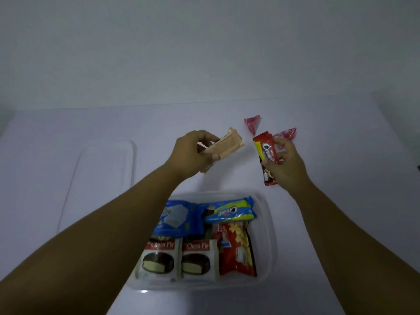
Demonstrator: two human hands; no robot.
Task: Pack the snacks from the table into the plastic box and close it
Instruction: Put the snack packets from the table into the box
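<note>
A clear plastic box (270, 235) sits near the table's front edge. Inside lie two Choco Pie packs (197, 260), a blue wafer pack (175, 218), a blue cream-biscuit pack (229, 211) and a red snack bag (236, 251). Beyond the box, my left hand (193, 153) holds a beige wafer pack (227, 145) above the table. Further right, my right hand (284, 162) grips a red cream-biscuit pack (264, 153). Two pink triangular candies lie on the table, one (252, 123) behind the hands, the other (287, 134) partly hidden behind my right fingers.
The box's clear lid (100, 183) lies flat on the table to the left of the box. A white wall rises behind the table's far edge. A small dark object (418, 168) shows at the right border.
</note>
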